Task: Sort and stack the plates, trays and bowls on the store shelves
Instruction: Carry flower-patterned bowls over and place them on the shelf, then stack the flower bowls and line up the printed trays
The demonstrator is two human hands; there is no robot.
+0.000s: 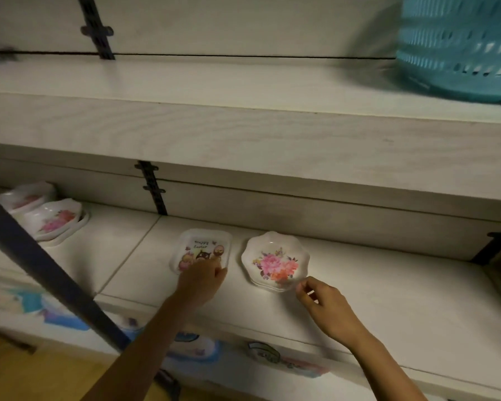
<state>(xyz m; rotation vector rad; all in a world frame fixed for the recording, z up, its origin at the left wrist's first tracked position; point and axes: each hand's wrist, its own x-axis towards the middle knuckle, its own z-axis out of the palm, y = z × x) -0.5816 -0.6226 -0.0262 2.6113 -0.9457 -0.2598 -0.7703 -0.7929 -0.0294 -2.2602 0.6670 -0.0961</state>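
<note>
At frame centre, the left hand [204, 277] pinches the square tray [202, 250] while the right hand [320, 299], fingers loosely curled and empty, nears the floral plate stack [275, 261]; lift each edge squarely.

Both bare arms outstretched, left hand [203, 274] fingers down, right hand [320, 301] in loose pinching grip.

shop | white display shelves [243, 134] | stacked floral plates [275, 263] | teal basket [457, 44]
</note>
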